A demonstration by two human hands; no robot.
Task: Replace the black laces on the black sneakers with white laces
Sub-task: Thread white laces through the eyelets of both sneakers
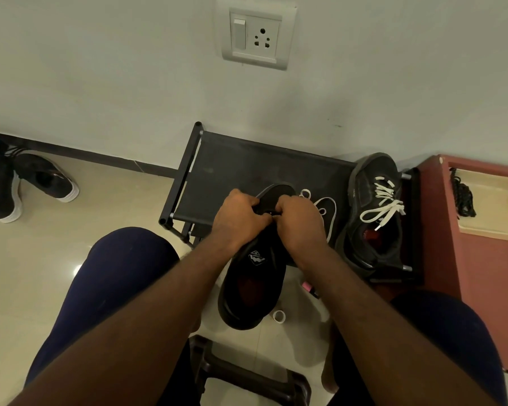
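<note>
A pair of dark shoes (27, 183) is being left on the beige tiled floor (100, 200) at far left, near the dark skirting of a pale wall where a socket plate (255, 36) is being carried. A low black shoe rack (247, 165) is being kept against that wall. Over its near edge a black sneaker (252, 282) is being held, toe away, by the left hand (238, 218) and right hand (301, 227), fingers being kept curled tight on its lacing area; what is being pinched cannot be told. Rightward, a loose white lace (326, 212) and a second sneaker (373, 212), laced white, are being borne by the rack. On the reddish cabinet (440, 230), black laces (462, 197) are being kept on a cream tray (496, 206).
</note>
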